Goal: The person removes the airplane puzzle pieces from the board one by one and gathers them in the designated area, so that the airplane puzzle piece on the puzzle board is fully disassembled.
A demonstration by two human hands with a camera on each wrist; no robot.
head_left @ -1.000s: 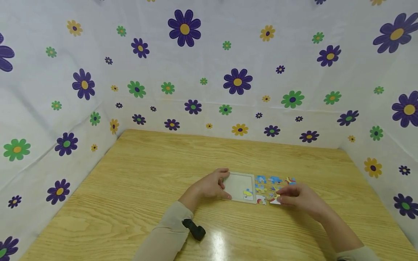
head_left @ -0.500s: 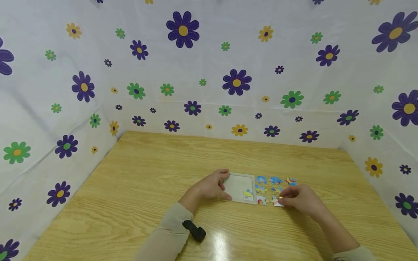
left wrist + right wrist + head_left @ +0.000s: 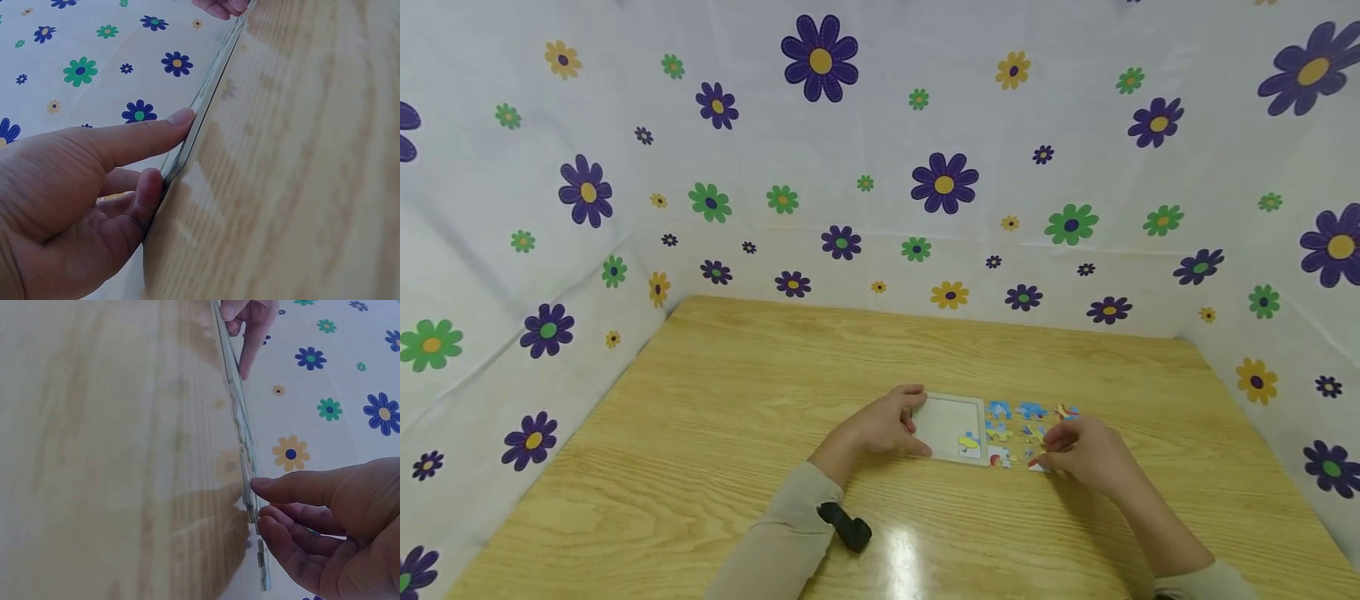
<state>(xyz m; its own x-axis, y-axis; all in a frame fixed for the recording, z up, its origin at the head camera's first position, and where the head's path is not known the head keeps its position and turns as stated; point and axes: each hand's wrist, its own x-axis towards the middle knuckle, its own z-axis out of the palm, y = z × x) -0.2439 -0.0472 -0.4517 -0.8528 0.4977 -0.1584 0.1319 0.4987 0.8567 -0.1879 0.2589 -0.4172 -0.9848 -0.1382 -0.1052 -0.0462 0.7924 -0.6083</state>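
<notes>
Bright, even light; tabletop (image 3: 895, 550) glare

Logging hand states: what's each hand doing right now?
Left hand: holds the puzzle tray edge.
Right hand: fingertips on a loose puzzle piece.

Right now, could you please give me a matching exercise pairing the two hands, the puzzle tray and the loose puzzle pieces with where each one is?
1. left hand
2. right hand
3. puzzle tray
4. loose puzzle pieces

A. flat on the table between the hands
B. holding the tray's left edge
C. on the table, right of the tray
D. fingertips on a piece at the near right

Pairs: 1-B, 2-D, 3-A, 4-C
</notes>
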